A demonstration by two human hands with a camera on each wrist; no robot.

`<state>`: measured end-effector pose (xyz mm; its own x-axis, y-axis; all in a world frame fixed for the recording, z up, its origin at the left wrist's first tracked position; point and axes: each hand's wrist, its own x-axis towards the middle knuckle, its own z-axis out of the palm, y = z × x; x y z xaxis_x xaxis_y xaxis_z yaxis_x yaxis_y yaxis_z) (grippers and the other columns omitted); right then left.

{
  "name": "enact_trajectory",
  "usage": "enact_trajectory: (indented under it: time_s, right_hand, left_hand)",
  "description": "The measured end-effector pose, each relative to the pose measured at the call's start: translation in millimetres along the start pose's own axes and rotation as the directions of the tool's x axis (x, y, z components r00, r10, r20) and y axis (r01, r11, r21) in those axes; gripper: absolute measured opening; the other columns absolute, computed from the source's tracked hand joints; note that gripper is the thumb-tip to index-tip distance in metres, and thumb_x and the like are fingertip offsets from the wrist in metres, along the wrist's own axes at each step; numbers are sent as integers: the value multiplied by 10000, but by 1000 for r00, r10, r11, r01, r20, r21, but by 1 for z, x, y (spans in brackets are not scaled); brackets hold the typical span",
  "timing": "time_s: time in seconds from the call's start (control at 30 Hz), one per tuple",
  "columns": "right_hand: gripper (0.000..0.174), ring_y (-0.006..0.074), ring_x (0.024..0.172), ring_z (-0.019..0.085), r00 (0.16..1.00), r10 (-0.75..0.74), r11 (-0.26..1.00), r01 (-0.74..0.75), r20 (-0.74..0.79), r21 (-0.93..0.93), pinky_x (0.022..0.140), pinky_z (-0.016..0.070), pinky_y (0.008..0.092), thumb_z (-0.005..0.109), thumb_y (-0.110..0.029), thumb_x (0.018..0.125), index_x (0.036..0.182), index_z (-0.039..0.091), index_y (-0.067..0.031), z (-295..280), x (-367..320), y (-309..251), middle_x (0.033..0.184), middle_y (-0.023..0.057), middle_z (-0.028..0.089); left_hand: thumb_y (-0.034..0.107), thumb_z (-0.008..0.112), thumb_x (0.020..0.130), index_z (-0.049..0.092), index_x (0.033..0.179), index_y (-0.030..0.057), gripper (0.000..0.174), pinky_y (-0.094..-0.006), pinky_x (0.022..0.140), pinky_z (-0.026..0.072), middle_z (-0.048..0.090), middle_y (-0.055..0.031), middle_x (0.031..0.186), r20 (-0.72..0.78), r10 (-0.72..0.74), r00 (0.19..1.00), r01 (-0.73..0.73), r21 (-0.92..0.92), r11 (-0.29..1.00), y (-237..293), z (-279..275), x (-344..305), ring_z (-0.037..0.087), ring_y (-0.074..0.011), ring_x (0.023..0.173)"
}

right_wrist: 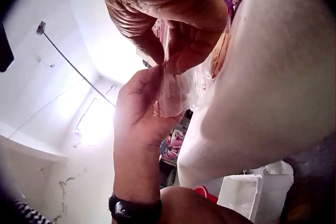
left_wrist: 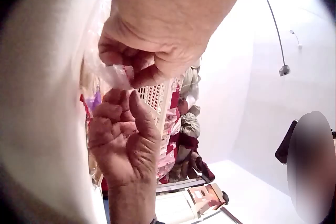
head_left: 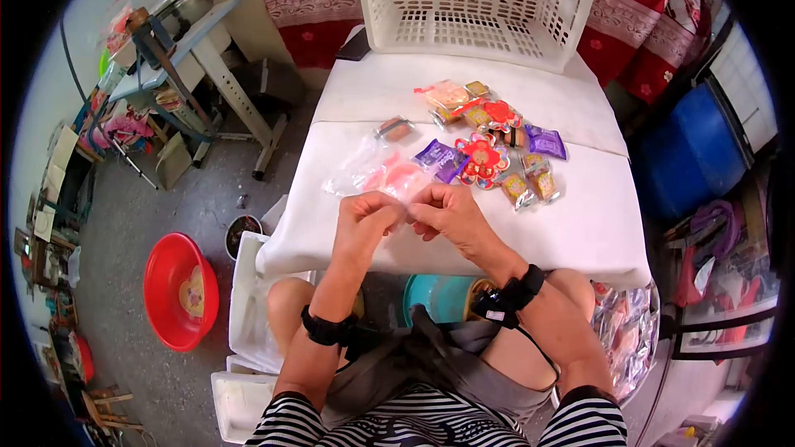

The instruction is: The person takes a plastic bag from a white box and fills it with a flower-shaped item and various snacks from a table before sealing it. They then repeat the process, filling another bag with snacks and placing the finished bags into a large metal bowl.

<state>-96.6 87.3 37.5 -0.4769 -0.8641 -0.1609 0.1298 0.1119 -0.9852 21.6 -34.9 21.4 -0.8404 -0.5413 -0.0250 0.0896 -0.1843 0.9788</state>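
Note:
Above the front of a white-covered table, my left hand (head_left: 363,225) and right hand (head_left: 457,217) meet at the fingertips. Between them they pinch the edge of a clear plastic bag (head_left: 352,167), which spreads away over the cloth with something pink and flat in it. In the right wrist view the thin film of the bag (right_wrist: 176,91) hangs creased between both thumbs and fingers. Close beyond the right hand lie a purple snack packet (head_left: 441,160) and a red flower-shaped piece with a cartoon figure (head_left: 482,159). A small wrapped brown snack (head_left: 394,127) sits behind the bag.
More wrapped snacks (head_left: 530,182), a second purple packet (head_left: 545,141) and another red piece (head_left: 503,115) lie to the right. A white plastic crate (head_left: 571,29) stands on its side at the back. A red basin (head_left: 157,291) is on the floor at left.

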Motion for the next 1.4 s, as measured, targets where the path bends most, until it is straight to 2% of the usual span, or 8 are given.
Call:
enact_trajectory:
  time_s: [0.33, 0.43, 0.57, 0.7, 0.87, 0.9, 1.03, 1.4]
  right_hand:
    - [115, 90, 594, 593, 995, 103, 987, -101, -12, 121, 526, 506, 228, 630, -156, 773, 794, 624, -43, -3, 0, 0, 700, 35, 625]
    - [132, 91, 600, 596, 986, 165, 983, -161, -34, 89, 519, 503, 227, 640, -168, 764, 798, 623, -42, -6, -1, 1, 700, 34, 623]
    - [184, 91, 596, 590, 988, 152, 988, -151, -4, 33, 508, 494, 224, 647, -212, 763, 792, 615, -34, -5, -3, -1, 696, 29, 614]
    - [280, 113, 591, 584, 990, 42, 999, -42, -137, 8, 464, 469, 236, 624, -229, 777, 906, 586, 16, -4, -3, -13, 763, 62, 630]
    - [217, 102, 536, 567, 956, -62, 992, 27, -287, -127, 435, 431, 238, 581, -192, 796, 745, 606, 17, -14, 12, -2, 624, 60, 608]
    - [217, 102, 536, 567, 956, -60, 992, 26, -287, -121, 435, 431, 238, 581, -192, 796, 745, 606, 17, -16, 13, -1, 624, 60, 608]
    - [222, 97, 499, 549, 942, -172, 978, 128, -287, -166, 436, 427, 246, 564, -147, 788, 657, 593, 29, -19, 15, 7, 549, 61, 576]
    - [204, 100, 495, 550, 948, -164, 970, 104, -272, -221, 467, 434, 259, 570, -138, 769, 656, 594, 31, -14, 6, 2, 551, 60, 573]
  left_hand:
    - [17, 505, 788, 590, 725, 2, 106, -200, 526, 340, 555, -7, 654, -128, 19, 992, -27, -59, 998, 3, -4, 2, 452, -58, 567]
    - [67, 495, 864, 522, 849, 22, 55, -202, 546, 363, 547, -11, 724, -350, 304, 886, -273, 137, 952, 5, -6, 5, 461, -65, 611]
    - [-17, 513, 839, 497, 871, 15, 48, -239, 507, 370, 511, -49, 676, -239, 571, 785, -362, 571, 737, 4, 1, 2, 449, -102, 554]
    - [-73, 569, 764, 507, 916, 15, 187, -271, 504, 398, 508, -85, 678, -118, 542, 832, -388, 575, 720, 0, 14, -2, 482, -147, 536]
    - [-83, 579, 726, 527, 936, 18, 239, -279, 505, 414, 510, -96, 693, -66, 610, 790, -419, 669, 614, 0, 17, -3, 499, -181, 535]
    - [-86, 580, 714, 534, 934, 20, 249, -280, 506, 418, 509, -99, 695, -62, 667, 743, -422, 729, 538, 4, 16, -4, 502, -190, 535]
    - [-84, 566, 719, 543, 866, 8, 174, -249, 505, 393, 486, -59, 682, -236, 647, 725, -339, 695, 634, 14, -6, 0, 460, -130, 545]
    - [-64, 606, 703, 563, 829, 35, 166, -291, 490, 395, 514, -87, 675, -52, 705, 707, -442, 746, 498, 9, 10, -1, 503, -202, 549]
